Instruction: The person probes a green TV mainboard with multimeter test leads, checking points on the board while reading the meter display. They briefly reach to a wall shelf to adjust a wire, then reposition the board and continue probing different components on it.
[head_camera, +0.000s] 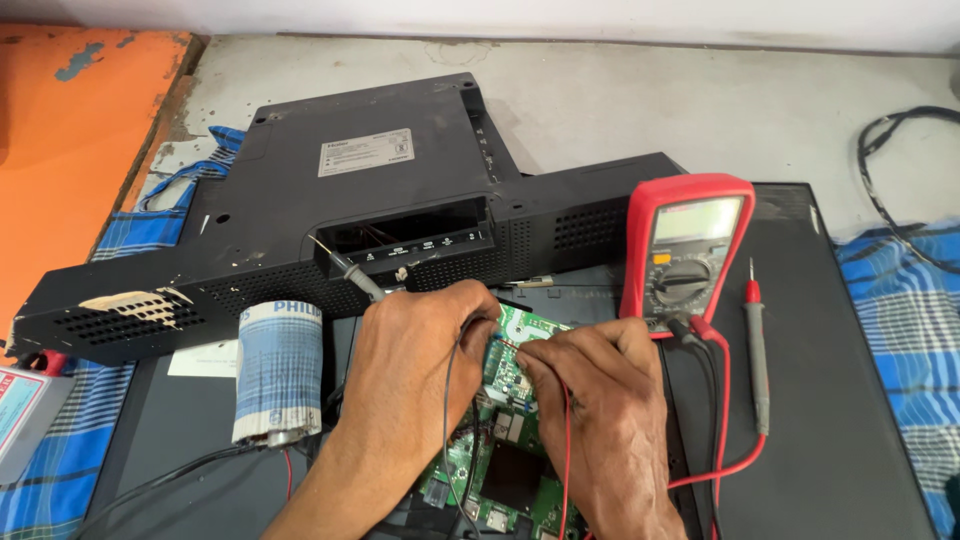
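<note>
Your left hand (415, 350) grips a black probe (352, 272); your right hand (600, 390) pinches a red wire (566, 440) on the green circuit board (505, 420), red meter (688, 250) beside.

Lighting: bright, even, diffuse; source direction cannot be told. Shadows: soft, short, beneath the hands and the black back cover (330, 200). Glare: faint sheen on the multimeter (686, 245) screen and on the dark panel (850, 400) at 4 o'clock. Focus: sharp throughout; slight wide-angle bending toward 9 and 3 o'clock edges.
</note>
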